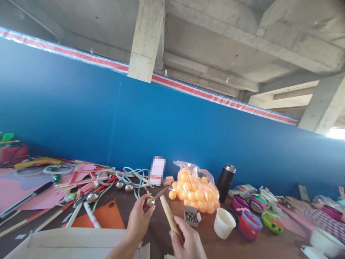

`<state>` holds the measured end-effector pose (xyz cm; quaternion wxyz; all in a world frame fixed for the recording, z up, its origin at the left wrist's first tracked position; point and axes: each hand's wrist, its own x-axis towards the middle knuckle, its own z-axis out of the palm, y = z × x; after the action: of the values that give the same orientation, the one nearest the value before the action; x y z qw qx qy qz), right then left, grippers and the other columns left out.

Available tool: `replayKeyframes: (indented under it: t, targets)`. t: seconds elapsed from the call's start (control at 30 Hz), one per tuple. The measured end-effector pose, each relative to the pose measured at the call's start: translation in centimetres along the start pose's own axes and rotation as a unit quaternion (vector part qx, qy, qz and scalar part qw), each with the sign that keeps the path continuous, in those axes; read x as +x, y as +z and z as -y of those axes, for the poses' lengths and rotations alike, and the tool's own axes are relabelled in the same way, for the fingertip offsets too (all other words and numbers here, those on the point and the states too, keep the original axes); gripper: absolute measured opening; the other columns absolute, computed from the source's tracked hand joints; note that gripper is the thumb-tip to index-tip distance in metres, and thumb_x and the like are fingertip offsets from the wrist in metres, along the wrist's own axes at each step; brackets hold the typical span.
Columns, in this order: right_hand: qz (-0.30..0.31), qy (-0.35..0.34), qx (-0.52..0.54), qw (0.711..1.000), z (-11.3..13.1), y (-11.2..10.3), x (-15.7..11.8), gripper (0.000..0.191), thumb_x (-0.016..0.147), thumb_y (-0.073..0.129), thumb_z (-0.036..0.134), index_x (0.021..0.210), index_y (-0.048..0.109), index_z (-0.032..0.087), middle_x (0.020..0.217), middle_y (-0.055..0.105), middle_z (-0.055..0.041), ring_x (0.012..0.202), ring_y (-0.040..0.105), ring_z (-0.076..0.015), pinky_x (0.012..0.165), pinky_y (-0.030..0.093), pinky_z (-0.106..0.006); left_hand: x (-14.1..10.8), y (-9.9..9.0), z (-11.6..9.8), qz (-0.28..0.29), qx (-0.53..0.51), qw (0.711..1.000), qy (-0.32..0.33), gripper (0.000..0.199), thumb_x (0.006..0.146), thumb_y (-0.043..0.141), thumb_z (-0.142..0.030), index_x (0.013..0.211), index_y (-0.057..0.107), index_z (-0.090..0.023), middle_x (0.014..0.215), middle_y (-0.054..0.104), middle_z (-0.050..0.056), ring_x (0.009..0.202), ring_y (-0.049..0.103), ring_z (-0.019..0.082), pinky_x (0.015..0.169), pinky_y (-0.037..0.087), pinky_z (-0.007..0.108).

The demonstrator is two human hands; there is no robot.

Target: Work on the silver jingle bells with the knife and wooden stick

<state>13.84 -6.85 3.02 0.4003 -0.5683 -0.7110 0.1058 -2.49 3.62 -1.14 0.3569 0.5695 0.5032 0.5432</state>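
Between the thumb and fingers of my left hand (pixel 138 221) is a shiny metal ball (pixel 150 201). A pointed blade-like piece (pixel 161 194) shows just behind the ball; whether it touches the ball is unclear. My right hand (pixel 187 237) is wrapped round a light wooden stick (pixel 167 212), its upper end tilted toward the ball but apart from it. Just beyond my right hand sits a small open box of little metal pieces (pixel 191 217). A clear bag of orange balls (pixel 198 190) stands behind it, with one loose orange ball (pixel 172 195) at its left.
A white cup (pixel 224 223) and a black bottle (pixel 225 182) stand to the right, beside colourful pouches (pixel 249 225). Sticks, pens, pink paper (pixel 45 199) and an orange sheet (pixel 107 216) cover the left. Pale cardboard (pixel 78 244) lies in front. A blue partition (pixel 167 118) rises behind.
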Motion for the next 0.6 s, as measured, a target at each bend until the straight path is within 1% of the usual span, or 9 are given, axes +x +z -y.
replayKeyframes:
  t: [0.07, 0.2, 0.37, 0.5, 0.6]
  targets:
    - [0.012, 0.0, -0.007, 1.0, -0.1, 0.1, 0.01, 0.034, 0.075, 0.048, 0.019, 0.106, 0.061, 0.017, 0.093, 0.07, -0.0077, 0.083, 0.066, -0.0208, 0.074, 0.05, -0.022, -0.03, -0.04, -0.06, 0.005, -0.006, 1.0, -0.005, 0.046, 0.067, 0.056, -0.035, 0.109, 0.054, -0.017, 0.099, 0.064, 0.006, 0.085, 0.062, 0.019, 0.08, 0.046, 0.03]
    - [0.002, -0.005, -0.003, 1.0, -0.1, 0.16, -0.07, 0.033, 0.076, 0.048, 0.02, 0.107, 0.061, 0.016, 0.097, 0.069, -0.009, 0.086, 0.065, -0.0216, 0.075, 0.05, -0.023, -0.17, 0.02, -0.22, 0.003, -0.016, 1.0, -0.006, 0.047, 0.067, 0.057, -0.036, 0.109, 0.054, -0.017, 0.098, 0.064, 0.006, 0.084, 0.062, 0.019, 0.079, 0.046, 0.03]
    - [0.017, -0.006, 0.001, 1.0, 0.04, 0.13, -0.1, 0.033, 0.075, 0.048, 0.018, 0.106, 0.061, 0.017, 0.09, 0.07, -0.007, 0.08, 0.065, -0.0198, 0.071, 0.05, -0.021, -0.13, 0.18, -0.04, 0.0, -0.021, 1.0, -0.001, 0.046, 0.065, 0.058, -0.034, 0.108, 0.054, -0.017, 0.092, 0.064, 0.005, 0.08, 0.062, 0.018, 0.078, 0.047, 0.03]
    - [0.01, 0.003, -0.004, 1.0, -0.24, 0.24, -0.02, 0.034, 0.075, 0.048, 0.019, 0.107, 0.06, 0.017, 0.095, 0.069, -0.0076, 0.084, 0.065, -0.0204, 0.073, 0.049, -0.021, -0.01, 0.15, 0.21, 0.001, -0.011, 1.0, -0.005, 0.047, 0.066, 0.057, -0.035, 0.109, 0.054, -0.017, 0.096, 0.064, 0.006, 0.084, 0.062, 0.019, 0.08, 0.047, 0.031]
    - [0.023, 0.022, -0.03, 0.999, -0.68, 0.43, 0.0, 0.035, 0.075, 0.046, 0.016, 0.107, 0.06, 0.016, 0.092, 0.069, -0.0074, 0.082, 0.065, -0.0203, 0.072, 0.048, -0.02, 0.0, 0.15, 0.26, 0.003, 0.001, 1.0, 0.003, 0.046, 0.067, 0.055, -0.035, 0.11, 0.054, -0.018, 0.102, 0.063, 0.007, 0.087, 0.062, 0.019, 0.082, 0.046, 0.031]
